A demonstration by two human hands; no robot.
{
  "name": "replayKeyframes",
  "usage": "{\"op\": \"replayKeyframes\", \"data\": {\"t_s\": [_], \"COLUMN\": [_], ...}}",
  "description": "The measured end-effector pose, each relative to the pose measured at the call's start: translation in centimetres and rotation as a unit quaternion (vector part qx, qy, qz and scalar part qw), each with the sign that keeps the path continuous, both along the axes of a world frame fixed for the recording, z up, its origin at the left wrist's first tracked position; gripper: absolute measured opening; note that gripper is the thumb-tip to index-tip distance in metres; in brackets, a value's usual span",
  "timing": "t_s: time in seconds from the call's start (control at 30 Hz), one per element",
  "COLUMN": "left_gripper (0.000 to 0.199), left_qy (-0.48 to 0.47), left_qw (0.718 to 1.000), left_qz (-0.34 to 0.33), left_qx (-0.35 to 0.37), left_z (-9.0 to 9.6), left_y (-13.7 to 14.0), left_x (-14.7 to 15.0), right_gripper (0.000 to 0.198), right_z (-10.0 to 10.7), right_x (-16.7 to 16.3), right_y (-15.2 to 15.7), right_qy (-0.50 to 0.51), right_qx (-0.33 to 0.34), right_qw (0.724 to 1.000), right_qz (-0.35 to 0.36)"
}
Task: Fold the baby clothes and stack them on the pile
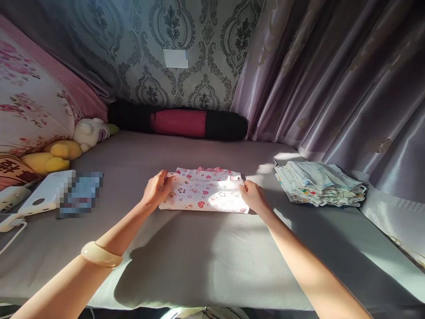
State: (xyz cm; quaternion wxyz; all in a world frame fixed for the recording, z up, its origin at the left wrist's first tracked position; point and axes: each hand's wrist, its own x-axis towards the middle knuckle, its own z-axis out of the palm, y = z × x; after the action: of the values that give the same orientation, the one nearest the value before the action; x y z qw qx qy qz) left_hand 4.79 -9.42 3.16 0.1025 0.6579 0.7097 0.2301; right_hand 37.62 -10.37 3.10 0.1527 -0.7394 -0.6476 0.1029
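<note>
A folded white cloth garment (199, 195) with pink and red heart and flower prints lies in the middle of the grey bed sheet (186, 257). Pink ruffled trim shows along its far edge. My left hand (158, 188) grips the garment's left side, fingers closed on the fabric. At the opposite edge, my right hand (254, 195) pinches the cloth between thumb and fingers. Sunlight falls across the right part of the print. A pale bangle (101, 255) circles my left forearm.
To the right sits a stack of folded light cloths (320, 184) beside the curtain (315, 88). A white power bank-like box (48, 192), a blurred flat item (83, 192) and plush toys (56, 155) are at left. A black-and-red bolster (179, 123) lies along the wall.
</note>
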Motion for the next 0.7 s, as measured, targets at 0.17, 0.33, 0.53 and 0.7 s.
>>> {"op": "replayKeyframes", "data": {"t_s": [0.17, 0.33, 0.53, 0.7], "left_gripper": [0.017, 0.023, 0.026, 0.026], "left_qy": [0.023, 0.040, 0.036, 0.040], "left_qw": [0.999, 0.998, 0.998, 0.997], "left_qz": [0.040, 0.046, 0.059, 0.069], "left_qx": [-0.020, -0.012, -0.012, -0.024], "left_z": [-0.6, -1.6, -2.4, -2.9], "left_y": [1.7, 3.2, 4.6, 5.5], "left_x": [0.9, 1.1, 1.4, 1.5], "right_gripper": [0.025, 0.029, 0.032, 0.033], "right_z": [-0.6, -1.3, -1.8, -2.2], "right_x": [-1.0, -1.7, -1.7, -1.4], "right_y": [1.9, 3.1, 4.3, 5.1], "right_qy": [-0.050, -0.097, -0.113, -0.112], "right_qx": [-0.007, 0.001, 0.007, 0.003], "right_qw": [0.998, 0.995, 0.993, 0.994], "right_qz": [-0.033, -0.023, -0.014, -0.014]}}
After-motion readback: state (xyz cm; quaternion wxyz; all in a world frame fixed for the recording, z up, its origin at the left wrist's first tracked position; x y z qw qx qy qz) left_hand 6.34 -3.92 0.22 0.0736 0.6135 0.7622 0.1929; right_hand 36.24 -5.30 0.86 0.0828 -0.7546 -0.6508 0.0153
